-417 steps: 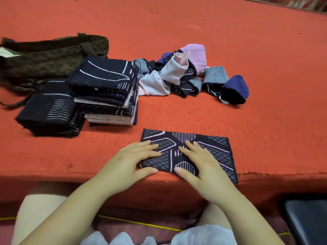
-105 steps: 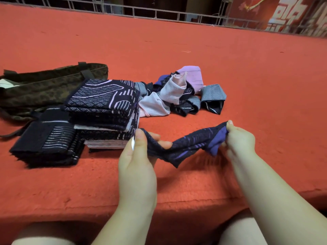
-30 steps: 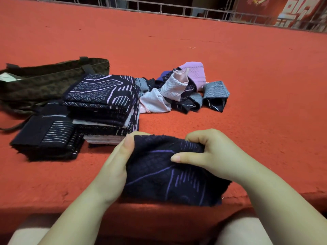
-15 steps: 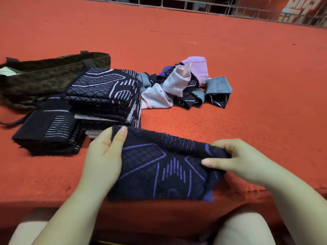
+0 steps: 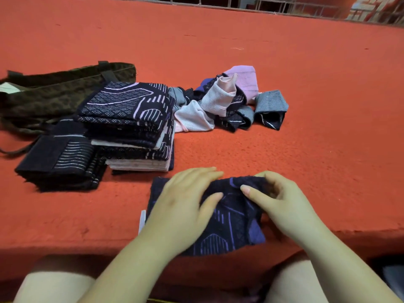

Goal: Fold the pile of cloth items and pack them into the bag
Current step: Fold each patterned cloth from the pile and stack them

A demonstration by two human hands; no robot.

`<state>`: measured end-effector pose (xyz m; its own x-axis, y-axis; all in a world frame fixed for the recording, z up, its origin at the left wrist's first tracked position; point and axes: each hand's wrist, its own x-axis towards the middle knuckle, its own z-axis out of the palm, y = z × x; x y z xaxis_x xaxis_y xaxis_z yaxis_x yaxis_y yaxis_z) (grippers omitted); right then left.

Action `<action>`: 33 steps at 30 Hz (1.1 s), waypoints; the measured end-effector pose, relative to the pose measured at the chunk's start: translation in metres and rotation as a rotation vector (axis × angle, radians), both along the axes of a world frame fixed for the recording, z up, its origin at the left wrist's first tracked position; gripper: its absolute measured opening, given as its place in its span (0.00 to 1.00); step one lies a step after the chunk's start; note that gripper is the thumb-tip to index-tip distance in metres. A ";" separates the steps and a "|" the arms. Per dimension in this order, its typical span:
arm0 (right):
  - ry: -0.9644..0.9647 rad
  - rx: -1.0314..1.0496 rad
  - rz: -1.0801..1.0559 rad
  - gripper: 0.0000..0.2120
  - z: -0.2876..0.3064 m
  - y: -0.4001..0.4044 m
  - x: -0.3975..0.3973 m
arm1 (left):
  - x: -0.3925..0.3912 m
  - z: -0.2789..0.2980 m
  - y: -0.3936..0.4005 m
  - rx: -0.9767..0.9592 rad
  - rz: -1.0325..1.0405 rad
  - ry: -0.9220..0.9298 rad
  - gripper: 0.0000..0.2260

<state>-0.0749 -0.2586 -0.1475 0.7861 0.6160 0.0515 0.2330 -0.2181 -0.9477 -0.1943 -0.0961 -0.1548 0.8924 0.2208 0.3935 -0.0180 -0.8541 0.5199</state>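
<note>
A dark navy cloth with purple lines (image 5: 231,224) lies at the near edge of the red surface. My left hand (image 5: 185,206) presses flat on its left half, fingers spread. My right hand (image 5: 282,202) pinches the cloth's upper right part, which is bunched under the fingers. A tall stack of folded cloths (image 5: 131,125) stands to the left, with a lower dark stack (image 5: 61,162) beside it. Behind them lies the olive patterned bag (image 5: 61,92). A loose pile of pink, grey and dark cloths (image 5: 227,101) sits at the middle.
The red carpeted surface (image 5: 317,138) stretches far back to a metal railing (image 5: 251,3). Its front edge runs just under the cloth, above my knees. A small white tag (image 5: 142,221) pokes out at the cloth's left side.
The cloth has been folded narrower: my right hand carried its right part inward to the left. My left hand went from gripping the top left corner to lying flat on the cloth.
</note>
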 end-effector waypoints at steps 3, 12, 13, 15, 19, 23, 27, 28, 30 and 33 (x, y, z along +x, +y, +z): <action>-0.068 -0.009 0.004 0.03 0.000 0.000 -0.005 | 0.021 -0.006 0.000 -0.037 -0.045 0.175 0.15; -0.100 -0.082 -0.262 0.10 -0.015 -0.010 0.008 | 0.025 -0.016 -0.004 0.063 0.001 0.042 0.15; -0.164 -0.128 -0.275 0.13 -0.016 -0.011 0.005 | 0.017 -0.017 -0.006 0.064 -0.037 0.046 0.16; -0.480 -0.214 -0.240 0.18 -0.013 -0.012 -0.007 | -0.001 -0.021 -0.008 0.043 -0.149 0.068 0.14; -0.865 -0.218 0.132 0.19 -0.016 -0.011 -0.035 | -0.038 -0.038 0.003 0.018 -0.225 0.177 0.17; -0.962 -0.327 0.330 0.19 -0.034 -0.009 -0.045 | -0.055 -0.046 0.018 0.079 -0.230 0.215 0.21; -0.999 -0.395 0.313 0.18 -0.037 -0.009 -0.038 | -0.065 -0.040 0.033 0.007 -0.127 0.123 0.16; -0.987 -0.407 0.306 0.18 -0.037 -0.010 -0.035 | -0.067 -0.037 0.035 -0.044 -0.082 0.100 0.14; -0.947 -0.422 0.281 0.17 -0.034 -0.014 -0.025 | -0.071 -0.031 0.040 -0.169 0.011 0.062 0.12; -0.825 -0.385 0.223 0.13 -0.026 -0.021 -0.014 | -0.071 -0.027 0.045 -0.334 0.118 0.016 0.11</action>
